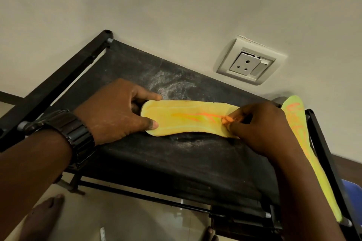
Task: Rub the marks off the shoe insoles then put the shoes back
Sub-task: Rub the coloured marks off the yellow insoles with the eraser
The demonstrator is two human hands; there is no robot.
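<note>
- A black fabric shelf (176, 162) with a black frame stands against a pale wall (176, 6).
- A yellow insole (188, 121) lies flat on the shelf, about in the middle. Its length runs from the left side to the right side.
- Orange marks (199, 116) run along the middle of this insole, more toward its right end.
- The left hand (115, 111) grips the rounded left end of the insole. The thumb presses on the top near the front edge of the insole, and the first finger lies along its far edge. The other fingers are curled at the end of it.
- The right hand (262, 125) is at the right end of the insole. Its fingers are closed and pinch a small orange piece (228, 120), which touches the insole where the marks end.
- A second insole (305, 143), yellow-green with orange marks, lies along the right edge of the shelf, against the frame. It is apart from the first one, behind the right hand.
- White dust (170, 84) shows on the fabric near the back edge, and some more is near the front of the insole.
- A dark watch (72, 133) is on the left wrist.
- A white wall socket (248, 62) is on the wall above the back right corner of the shelf.
- A bare foot (45, 217) is on the floor under the front left corner.
</note>
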